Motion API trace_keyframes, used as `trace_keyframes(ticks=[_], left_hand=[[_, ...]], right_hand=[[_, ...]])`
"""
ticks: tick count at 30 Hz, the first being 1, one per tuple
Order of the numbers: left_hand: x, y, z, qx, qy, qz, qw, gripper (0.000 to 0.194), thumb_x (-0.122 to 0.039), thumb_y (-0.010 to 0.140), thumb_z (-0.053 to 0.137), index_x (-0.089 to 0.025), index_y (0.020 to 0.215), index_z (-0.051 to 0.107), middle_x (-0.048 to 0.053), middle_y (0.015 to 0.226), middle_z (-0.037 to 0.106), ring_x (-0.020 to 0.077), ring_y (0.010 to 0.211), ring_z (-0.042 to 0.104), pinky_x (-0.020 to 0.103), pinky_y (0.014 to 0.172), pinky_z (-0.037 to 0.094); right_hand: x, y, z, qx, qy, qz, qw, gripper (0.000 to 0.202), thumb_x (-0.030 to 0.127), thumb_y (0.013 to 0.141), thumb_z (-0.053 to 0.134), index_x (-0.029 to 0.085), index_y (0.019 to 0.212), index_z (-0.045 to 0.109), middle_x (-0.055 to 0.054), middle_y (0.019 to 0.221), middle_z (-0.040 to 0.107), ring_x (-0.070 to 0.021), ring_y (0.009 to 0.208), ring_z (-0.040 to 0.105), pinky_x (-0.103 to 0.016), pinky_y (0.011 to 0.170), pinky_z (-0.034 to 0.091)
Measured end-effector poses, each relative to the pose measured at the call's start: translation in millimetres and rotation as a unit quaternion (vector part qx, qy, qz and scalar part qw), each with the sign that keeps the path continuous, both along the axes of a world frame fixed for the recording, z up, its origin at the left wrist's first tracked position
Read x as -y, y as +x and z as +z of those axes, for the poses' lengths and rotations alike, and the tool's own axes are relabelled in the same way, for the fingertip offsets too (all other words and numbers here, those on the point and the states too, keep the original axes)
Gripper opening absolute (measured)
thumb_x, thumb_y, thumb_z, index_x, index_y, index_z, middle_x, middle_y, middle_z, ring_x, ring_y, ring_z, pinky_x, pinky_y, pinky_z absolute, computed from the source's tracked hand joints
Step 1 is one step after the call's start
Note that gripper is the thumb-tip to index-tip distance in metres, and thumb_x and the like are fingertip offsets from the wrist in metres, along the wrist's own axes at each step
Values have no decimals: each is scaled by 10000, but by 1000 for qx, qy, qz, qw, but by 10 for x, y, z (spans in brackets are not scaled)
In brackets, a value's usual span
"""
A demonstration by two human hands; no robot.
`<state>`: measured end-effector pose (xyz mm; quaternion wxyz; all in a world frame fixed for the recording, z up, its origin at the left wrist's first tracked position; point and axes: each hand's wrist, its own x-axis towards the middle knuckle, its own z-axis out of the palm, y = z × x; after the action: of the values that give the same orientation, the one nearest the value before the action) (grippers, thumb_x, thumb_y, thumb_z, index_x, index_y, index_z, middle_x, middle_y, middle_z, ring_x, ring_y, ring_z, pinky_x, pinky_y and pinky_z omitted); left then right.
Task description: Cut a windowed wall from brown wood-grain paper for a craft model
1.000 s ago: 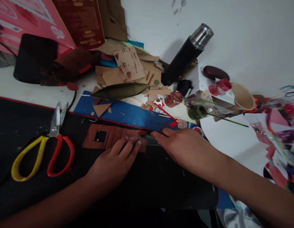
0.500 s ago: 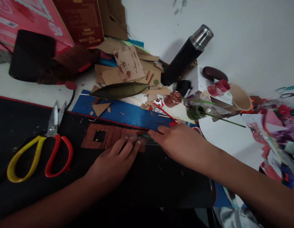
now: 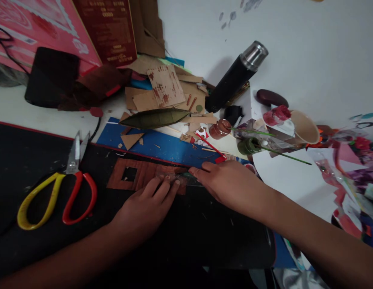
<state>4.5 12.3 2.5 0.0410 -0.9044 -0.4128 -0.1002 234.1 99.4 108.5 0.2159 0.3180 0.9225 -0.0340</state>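
Observation:
A brown-painted cardboard strip (image 3: 141, 175) with a square cut-out near its left end lies flat on the black mat (image 3: 186, 233). My left hand (image 3: 153, 196) rests on it, fingers stretched out and pressing a clear flat strip, perhaps a ruler, against the cardboard. Just past the right end of the cardboard is my right hand (image 3: 227, 180), closed with thumb and forefinger together. A thin dark and greenish tool shows at its fingertips, pointing left along the cardboard; most of it is hidden by the hand, so its kind is unclear.
Scissors (image 3: 73, 164) with yellow and red handles lie open at left. Behind are a green leaf-shaped piece (image 3: 154, 118), cardboard scraps (image 3: 165, 86), a brown paint jar (image 3: 220, 129), a green paint jar (image 3: 248, 146) with a stick, and a black flask (image 3: 231, 82). White paper (image 3: 282, 172) lies at right.
The view has shifted slightly, so everything sits a little further right and lower. Both hands keep nearly the same places on the cardboard; no grip has visibly changed.

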Motion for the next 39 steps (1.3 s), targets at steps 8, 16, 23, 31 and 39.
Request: trace_keyframes(ticks=[8,16,23,31,39], left_hand=[[-6,12,-12,4,-14,-1,1000,545,-70,850,608,-141,1387,661,146,1265,713,286,1149,628,294,684,612],[-7,14,-4,8,0,5,1000,542,-60,849,595,-166,1375,675,126,1228,723,279,1124,636,284,657,608],[-8,9,-5,4,-4,5,1000,532,-81,864,604,-166,1385,668,133,1249,713,279,1139,635,287,681,621],[-6,6,-8,6,-12,1,1000,517,-107,882,614,-167,1393,658,141,1249,705,279,1141,630,287,685,617],[-3,6,-14,13,-9,3,1000,520,-99,872,623,-152,1389,657,140,1244,703,286,1142,622,298,675,606]], right_hand=[[28,66,32,1,0,-31,1000,433,176,1000,594,230,1428,624,-65,1021,746,-170,693,668,-297,587,354],[52,-16,59,-11,7,-31,999,413,179,1005,603,226,1414,635,-54,984,747,-155,666,660,-288,569,319],[35,-63,5,-23,-3,-20,1000,433,144,993,596,222,1418,623,-43,996,745,-159,690,671,-296,554,318],[25,-67,-39,-17,-3,-24,1000,439,146,991,605,228,1422,619,-37,1001,742,-154,668,656,-304,542,280],[-1,-122,-27,2,-10,-7,1000,441,160,982,621,218,1420,613,-45,978,733,-165,644,671,-327,516,251]])
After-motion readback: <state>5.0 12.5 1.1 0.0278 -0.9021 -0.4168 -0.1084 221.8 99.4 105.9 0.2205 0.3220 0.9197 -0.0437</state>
